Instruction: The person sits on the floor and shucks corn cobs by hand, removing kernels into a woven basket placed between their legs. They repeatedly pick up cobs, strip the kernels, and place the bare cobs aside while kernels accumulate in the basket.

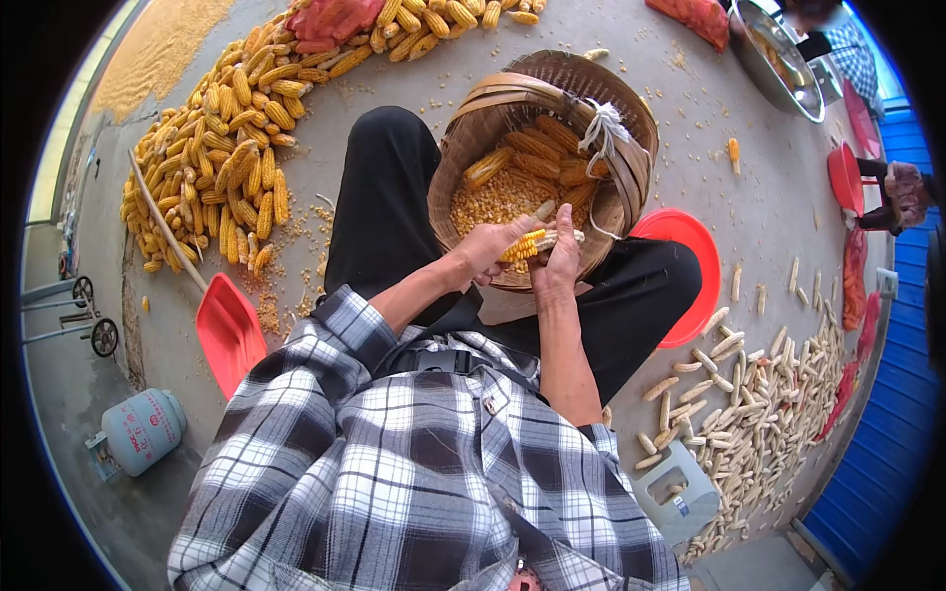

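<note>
A partly shelled ear of corn (523, 247) is between my hands, over the near side of a woven basket (452, 140). Yellow kernels cover its left part, while the right part is pale bare cob. My left hand (484, 250) grips the yellow part, thumb on top. My right hand (559, 258) holds the bare part, thumb raised. A pale cob tip (545, 210) shows just beyond my left thumb; whether I hold it, I cannot tell. Inside the basket lie loose kernels (484, 199) and several unshelled ears (536, 144). White string (607, 125) is tied around the basket's handle.
A heap of ears (229, 148) lies left, near a red shovel (230, 325). Stripped cobs (761, 406) are piled right, by a plastic container (676, 491). A red basin (684, 251) sits beside my right knee. People (850, 52) are at the upper right. A gas cylinder (144, 431) stands lower left.
</note>
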A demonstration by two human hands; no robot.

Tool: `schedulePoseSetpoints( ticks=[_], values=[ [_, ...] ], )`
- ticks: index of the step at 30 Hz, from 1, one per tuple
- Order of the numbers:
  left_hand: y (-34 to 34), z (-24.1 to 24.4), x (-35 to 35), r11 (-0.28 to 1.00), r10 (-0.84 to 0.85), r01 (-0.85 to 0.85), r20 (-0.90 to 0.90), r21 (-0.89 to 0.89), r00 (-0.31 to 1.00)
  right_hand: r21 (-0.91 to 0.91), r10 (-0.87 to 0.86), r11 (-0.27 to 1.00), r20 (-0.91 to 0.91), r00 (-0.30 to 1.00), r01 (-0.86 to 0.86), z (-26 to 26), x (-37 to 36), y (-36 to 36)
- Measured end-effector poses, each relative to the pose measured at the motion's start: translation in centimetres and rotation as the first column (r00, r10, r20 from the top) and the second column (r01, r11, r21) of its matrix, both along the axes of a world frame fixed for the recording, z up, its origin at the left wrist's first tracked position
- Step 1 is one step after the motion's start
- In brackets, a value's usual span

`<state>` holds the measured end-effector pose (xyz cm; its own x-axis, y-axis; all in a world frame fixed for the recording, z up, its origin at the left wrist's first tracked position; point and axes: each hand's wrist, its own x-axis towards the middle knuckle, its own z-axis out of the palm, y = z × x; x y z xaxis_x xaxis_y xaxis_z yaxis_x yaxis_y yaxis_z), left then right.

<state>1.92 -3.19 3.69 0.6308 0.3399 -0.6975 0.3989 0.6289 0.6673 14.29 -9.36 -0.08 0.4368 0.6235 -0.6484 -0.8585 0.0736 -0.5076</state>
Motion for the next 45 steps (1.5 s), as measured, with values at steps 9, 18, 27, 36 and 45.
schedulePoseSetpoints(
  ticks=[9,18,27,36,45],
  values=[
    [-0.5,-1.1,-0.4,0.99,0.132,-0.131,0.015,-0.048,0.991,0.105,0.045,0.993,0.135,0.99,-0.06,-0.5,-0.5,0.0],
    [-1.0,-2.9,0.5,0.951,0.056,-0.075,0.072,0.3,0.996,-0.024,0.079,0.997,0.304,0.949,-0.075,-1.5,-1.7,0.4],
    [0.1,1.2,0.0,0.995,0.044,-0.033,0.127,-0.091,0.991,-0.078,0.002,0.997,0.206,0.979,0.014,-1.2,-0.9,0.3],
    [-0.7,-0.9,-0.2,0.98,0.19,-0.19,0.0,-0.059,0.982,-0.009,0.068,0.998,0.177,0.982,-0.068,-0.2,-1.1,0.3],
    [-0.1,-2.2,-1.1,0.843,0.207,-0.126,0.099,-0.524,0.973,0.177,0.214,0.948,0.266,0.94,-0.266,1.5,-0.1,-0.3]
  ],
)
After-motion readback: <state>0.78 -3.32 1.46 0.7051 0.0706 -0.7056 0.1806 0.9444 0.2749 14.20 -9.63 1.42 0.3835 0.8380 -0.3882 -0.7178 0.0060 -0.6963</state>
